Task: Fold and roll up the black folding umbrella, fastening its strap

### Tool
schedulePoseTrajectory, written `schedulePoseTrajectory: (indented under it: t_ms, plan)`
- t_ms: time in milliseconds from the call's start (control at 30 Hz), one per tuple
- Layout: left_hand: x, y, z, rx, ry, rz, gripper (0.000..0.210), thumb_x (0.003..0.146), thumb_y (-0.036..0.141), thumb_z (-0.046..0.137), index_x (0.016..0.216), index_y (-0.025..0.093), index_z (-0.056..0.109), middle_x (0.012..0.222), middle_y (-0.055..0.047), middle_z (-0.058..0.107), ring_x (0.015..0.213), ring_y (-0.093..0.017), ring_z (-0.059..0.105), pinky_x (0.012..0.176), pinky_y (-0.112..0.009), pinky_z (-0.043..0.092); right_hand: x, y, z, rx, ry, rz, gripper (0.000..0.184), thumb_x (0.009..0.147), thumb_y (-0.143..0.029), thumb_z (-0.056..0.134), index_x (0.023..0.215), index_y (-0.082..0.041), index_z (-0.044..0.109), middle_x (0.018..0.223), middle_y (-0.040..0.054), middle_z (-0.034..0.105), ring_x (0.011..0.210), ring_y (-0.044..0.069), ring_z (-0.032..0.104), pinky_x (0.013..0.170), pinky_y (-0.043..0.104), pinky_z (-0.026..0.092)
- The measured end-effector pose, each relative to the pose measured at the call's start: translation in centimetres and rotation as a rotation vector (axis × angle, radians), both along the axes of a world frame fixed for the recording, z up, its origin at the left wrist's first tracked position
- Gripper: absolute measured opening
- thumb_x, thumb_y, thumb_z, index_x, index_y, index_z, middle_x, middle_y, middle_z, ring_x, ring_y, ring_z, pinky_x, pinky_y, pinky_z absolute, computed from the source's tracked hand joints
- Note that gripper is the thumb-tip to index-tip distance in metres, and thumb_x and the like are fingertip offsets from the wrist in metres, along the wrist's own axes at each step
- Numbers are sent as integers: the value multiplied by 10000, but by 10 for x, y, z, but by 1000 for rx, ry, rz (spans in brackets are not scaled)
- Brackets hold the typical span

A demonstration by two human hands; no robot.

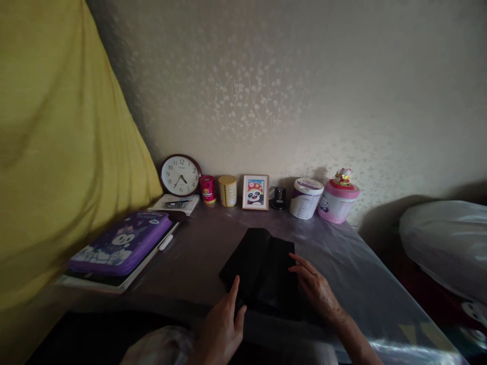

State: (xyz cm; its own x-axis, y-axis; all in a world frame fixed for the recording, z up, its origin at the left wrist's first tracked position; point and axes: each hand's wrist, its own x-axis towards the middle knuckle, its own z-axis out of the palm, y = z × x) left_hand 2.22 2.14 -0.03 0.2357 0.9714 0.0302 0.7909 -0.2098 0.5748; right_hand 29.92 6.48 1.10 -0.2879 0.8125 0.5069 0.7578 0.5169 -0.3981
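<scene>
A black, folded item with flat panels and a crease down its middle [251, 258] lies on the table in front of me; its exact kind is too dark to make out. My left hand [224, 319] is at its near left edge, index finger stretched forward and thumb apart. Fingertips of my right hand [314, 284] rest over its right edge, slightly bent, with the thumb hidden.
Left on the table [182, 258], a purple case [125, 243] lies on books. Along the wall stand a clock [180, 175], a pink can [208, 189], a yellow can [227, 191], a framed panda picture [255, 192], a small black device [279, 198] and two tubs [305, 200].
</scene>
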Motion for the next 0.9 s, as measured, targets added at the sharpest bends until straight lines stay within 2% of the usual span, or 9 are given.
schedulePoseTrajectory:
  t_ms: [100, 267, 467, 667, 900]
  plan:
    - [1, 5, 5, -10, 13, -14, 576, 876, 239, 320, 1420, 133, 167, 1172, -107, 603, 1039, -162, 571, 881, -263, 428, -6, 9, 7, 13, 45, -9, 220, 900, -197, 367, 971, -242, 571, 1286, 76, 513, 1059, 183, 583, 855, 327, 504]
    - [0, 13, 16, -33, 47, -58, 584, 872, 237, 329, 1417, 103, 168, 1101, -118, 631, 987, -168, 587, 875, -274, 428, -20, 37, 18, 117, 103, 38, 186, 908, -201, 362, 983, -237, 528, 1255, 91, 526, 1064, 176, 573, 866, 330, 484]
    - [-3, 20, 16, -36, 90, -94, 589, 870, 245, 346, 1416, 108, 173, 1136, -114, 610, 987, -167, 580, 885, -274, 415, -50, 69, 32, 172, 123, 94, 190, 914, -193, 350, 1002, -231, 515, 1235, 101, 517, 1074, 176, 557, 891, 344, 465]
    - [-5, 23, 18, -29, 112, -126, 599, 862, 249, 360, 1412, 88, 186, 1173, -135, 584, 1006, -180, 567, 898, -274, 402, -83, 92, 25, 216, 110, 107, 196, 919, -182, 354, 992, -221, 532, 1221, 96, 513, 1026, 155, 575, 861, 297, 481]
    - [-6, 21, 17, -62, 110, -140, 620, 857, 244, 365, 1421, 101, 152, 1228, -137, 554, 1049, -187, 551, 906, -266, 389, -108, 106, 14, 168, -17, 78, 213, 914, -196, 377, 1000, -227, 569, 1242, 75, 517, 994, 159, 598, 837, 286, 507]
